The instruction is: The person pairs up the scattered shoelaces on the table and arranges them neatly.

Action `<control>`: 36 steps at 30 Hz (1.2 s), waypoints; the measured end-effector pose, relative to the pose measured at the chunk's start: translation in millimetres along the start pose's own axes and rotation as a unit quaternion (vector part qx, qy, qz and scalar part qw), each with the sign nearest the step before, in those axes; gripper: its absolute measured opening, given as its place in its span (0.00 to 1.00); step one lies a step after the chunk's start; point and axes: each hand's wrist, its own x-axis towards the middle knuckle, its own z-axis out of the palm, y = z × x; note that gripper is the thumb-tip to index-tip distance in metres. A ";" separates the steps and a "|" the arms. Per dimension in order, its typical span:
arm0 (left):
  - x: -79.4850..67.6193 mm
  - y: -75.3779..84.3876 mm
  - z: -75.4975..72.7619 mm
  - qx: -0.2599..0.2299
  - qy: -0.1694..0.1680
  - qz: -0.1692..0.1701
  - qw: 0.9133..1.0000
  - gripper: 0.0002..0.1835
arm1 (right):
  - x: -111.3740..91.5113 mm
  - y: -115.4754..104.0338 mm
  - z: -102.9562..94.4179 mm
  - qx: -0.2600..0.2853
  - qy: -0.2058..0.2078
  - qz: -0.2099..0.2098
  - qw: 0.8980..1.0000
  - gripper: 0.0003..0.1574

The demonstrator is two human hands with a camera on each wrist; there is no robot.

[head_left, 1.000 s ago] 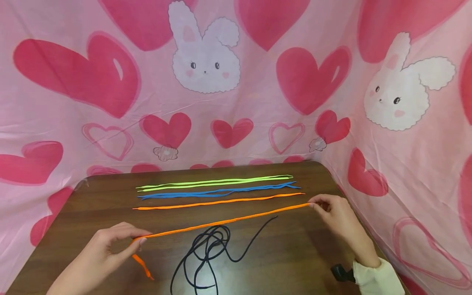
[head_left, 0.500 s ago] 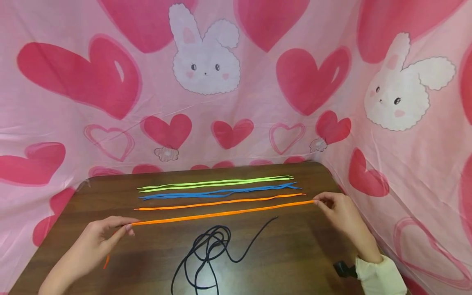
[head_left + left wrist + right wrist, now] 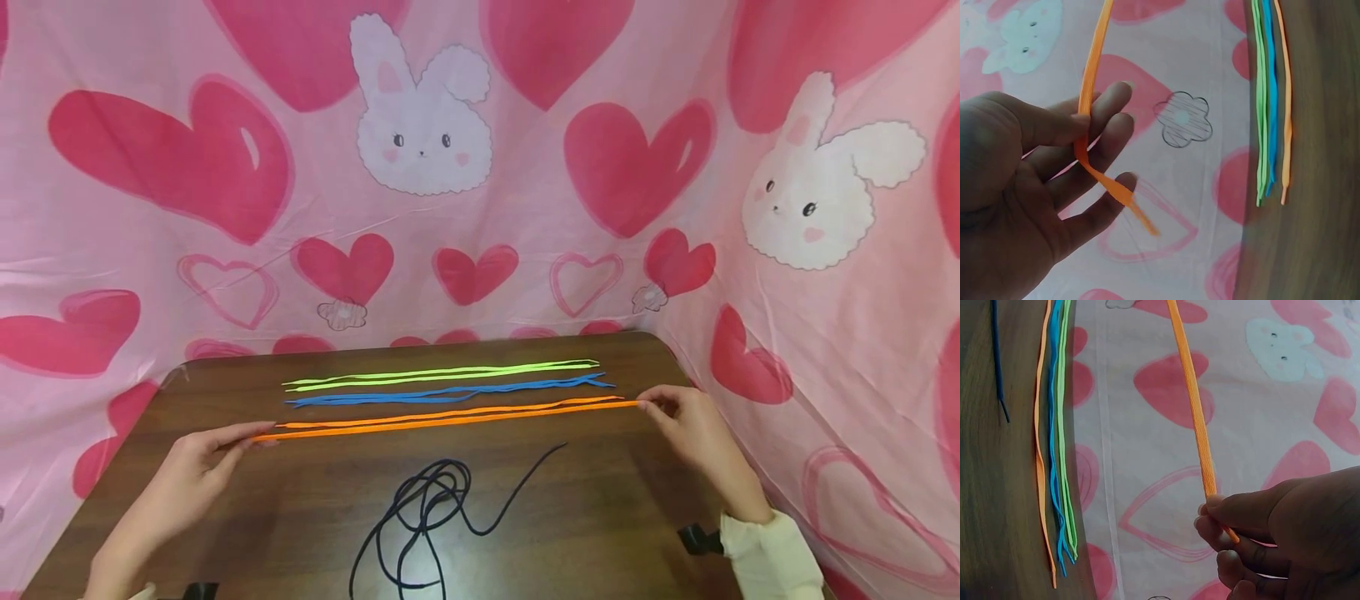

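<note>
A flat orange shoelace (image 3: 420, 424) is stretched straight between both hands. My left hand (image 3: 197, 471) pinches it near one end between thumb and fingers. In the left wrist view, the loose tip of that shoelace (image 3: 1116, 189) hangs past the fingers. My right hand (image 3: 693, 429) pinches the other end, and a short tip pokes out below the thumb in the right wrist view. A second orange shoelace (image 3: 1287, 137) lies on the table, just behind the held one in the head view. The two run nearly side by side there.
Behind them lie a pair of blue shoelaces (image 3: 420, 397) and a pair of light green shoelaces (image 3: 435, 373). A tangled black cord (image 3: 435, 492) lies in front on the brown table (image 3: 585, 517). Pink printed cloth (image 3: 525, 208) hangs along the back and right side.
Both hands have moved the held orange shoelace away from the body, up to the second orange one. The left hand has moved most, sliding outward along the lace and back; its hanging tail looks shorter.
</note>
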 end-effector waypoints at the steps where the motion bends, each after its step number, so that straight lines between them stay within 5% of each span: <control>1: 0.1 0.4 0.4 0.000 0.002 -0.011 1.000 0.16 | 0.9 1.1 0.2 0.001 0.003 -0.003 1.000 0.04; 12: 0.2 -15.5 3.6 0.045 0.051 -0.043 0.997 0.08 | 7.2 10.6 4.1 -0.008 0.024 -0.003 1.000 0.07; 19: 0.5 -28.8 6.1 0.071 0.057 -0.032 0.995 0.12 | 11.1 15.9 7.3 -0.013 -0.010 0.020 1.000 0.09; 24: 0.8 -38.5 4.9 0.095 0.069 -0.059 0.991 0.08 | 14.5 23.0 14.7 -0.038 -0.029 0.003 0.999 0.04; 30: -3.7 -48.9 4.1 0.103 0.040 -0.126 0.986 0.04 | 18.1 29.9 23.8 -0.049 -0.024 0.002 0.999 0.03; 36: -4.7 -59.1 7.0 0.103 0.000 -0.141 0.985 0.03 | 23.4 36.9 30.7 -0.078 -0.014 0.033 0.996 0.09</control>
